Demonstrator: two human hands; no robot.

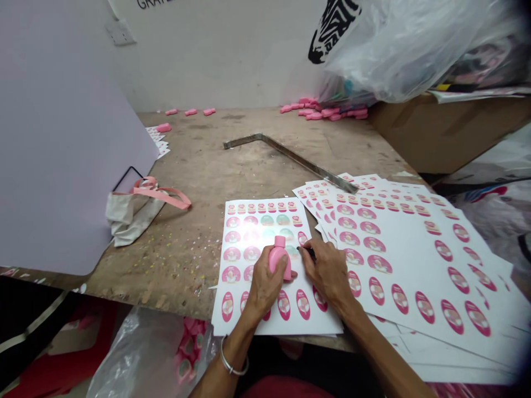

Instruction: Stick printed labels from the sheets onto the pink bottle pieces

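Sitting at the left of the bench (199, 171), a pale cloth bag (131, 218) with pink straps is beside a big pale panel (70, 138); next, small pink pieces (191, 112) lie near the wall. The left hand (265, 282), fingers curled closed, grips a pink bottle-shaped piece (280, 257), cap end away from the person, over a sticker sheet (222, 326). Beyond it, a bent metal bar (298, 157) reaches the fanned sheets. The right hand (327, 268), nearly closed, pinches a small dark tool (310, 253) just beside the piece. Farther right are the fanned sticker sheets (406, 237), then a cardboard box (440, 132) bearing a clear plastic bag (385, 50)
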